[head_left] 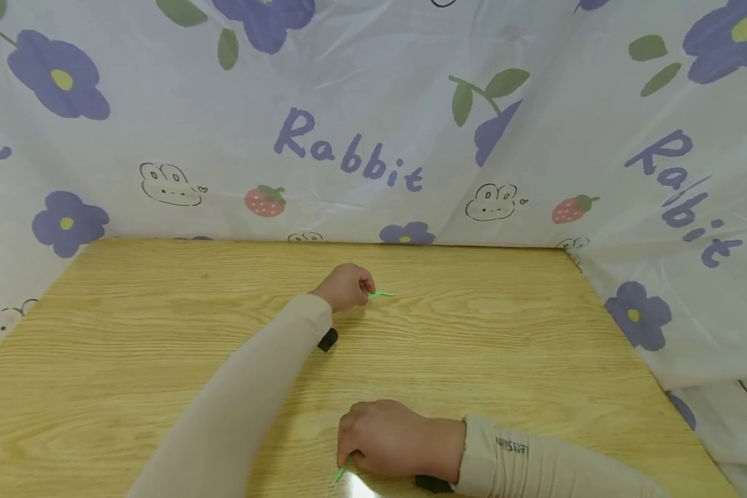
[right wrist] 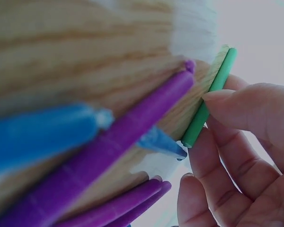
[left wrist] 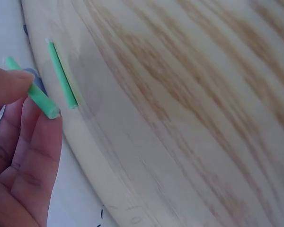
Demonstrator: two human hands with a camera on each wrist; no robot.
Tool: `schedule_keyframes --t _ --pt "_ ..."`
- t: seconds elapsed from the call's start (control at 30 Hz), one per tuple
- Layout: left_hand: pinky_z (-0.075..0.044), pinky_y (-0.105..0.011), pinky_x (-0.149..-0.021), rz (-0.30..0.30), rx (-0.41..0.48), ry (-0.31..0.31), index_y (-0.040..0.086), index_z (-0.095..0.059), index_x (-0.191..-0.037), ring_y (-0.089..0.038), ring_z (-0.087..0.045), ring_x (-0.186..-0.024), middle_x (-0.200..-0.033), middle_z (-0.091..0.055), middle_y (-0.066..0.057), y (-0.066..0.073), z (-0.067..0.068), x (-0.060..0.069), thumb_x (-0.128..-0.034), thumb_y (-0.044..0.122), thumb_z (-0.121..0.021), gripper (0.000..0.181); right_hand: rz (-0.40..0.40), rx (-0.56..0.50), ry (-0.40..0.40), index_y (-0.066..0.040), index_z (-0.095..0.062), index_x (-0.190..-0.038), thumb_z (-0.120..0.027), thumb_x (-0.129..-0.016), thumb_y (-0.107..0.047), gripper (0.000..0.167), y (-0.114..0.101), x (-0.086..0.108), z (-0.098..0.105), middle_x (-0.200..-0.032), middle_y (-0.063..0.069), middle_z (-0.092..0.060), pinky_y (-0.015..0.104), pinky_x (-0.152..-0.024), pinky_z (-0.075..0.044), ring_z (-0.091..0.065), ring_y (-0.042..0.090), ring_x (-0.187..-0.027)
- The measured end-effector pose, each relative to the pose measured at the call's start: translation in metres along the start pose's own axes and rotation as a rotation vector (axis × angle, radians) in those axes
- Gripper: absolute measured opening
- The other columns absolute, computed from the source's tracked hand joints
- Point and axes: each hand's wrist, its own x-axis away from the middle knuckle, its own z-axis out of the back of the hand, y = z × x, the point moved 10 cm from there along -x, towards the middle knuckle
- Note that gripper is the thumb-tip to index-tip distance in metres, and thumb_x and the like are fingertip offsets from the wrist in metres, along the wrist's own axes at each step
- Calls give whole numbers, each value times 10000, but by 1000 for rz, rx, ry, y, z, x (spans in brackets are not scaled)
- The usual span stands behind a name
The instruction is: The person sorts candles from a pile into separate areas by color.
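Toward the far side of the table, my left hand pinches a short, thin green stick between thumb and fingers. A second green stick lies on the wood just beyond those fingertips. Near the front edge, my right hand grips another slim green stick by its middle, thumb against fingers. Close to that hand in the right wrist view are several purple sticks and blue sticks. Whether they are crayons or candles I cannot tell.
The wood-grain table has a printed rabbit-and-flower sheet hanging behind it and at its sides. A black wrist device shows under the left sleeve, another under the right wrist. Bright glare falls at the front.
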Motion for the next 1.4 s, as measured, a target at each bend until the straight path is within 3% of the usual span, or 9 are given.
schedule_keyframes --t 0.8,1.1,1.4 --pt "-495 -335 -779 50 -139 24 40 -718 -919 -225 -587 -919 -1000 -676 -96 -2 -2 -12 -864 -88 -586 192 34 5 51 -255 -773 -942 -704 -839 -58 232 -2 1 4 -901 -168 -662 63 -836 -395 -559 -50 -859" --pt "-502 -338 -771 44 -169 13 50 -726 -925 -228 -597 -946 -1043 -676 -96 -3 -8 -18 -868 -88 -583 206 24 16 38 -273 -768 -947 -711 -835 -75 235 -2 1 3 -910 -180 -656 65 -829 -393 -552 -49 -866" --pt "-492 -320 -768 31 -206 22 38 -729 -902 -197 -582 -910 -1035 -685 -96 3 -8 -16 -854 -128 -575 232 13 34 32 -290 -766 -944 -717 -826 -80 246 0 1 2 -905 -191 -651 56 -814 -384 -546 -56 -863"
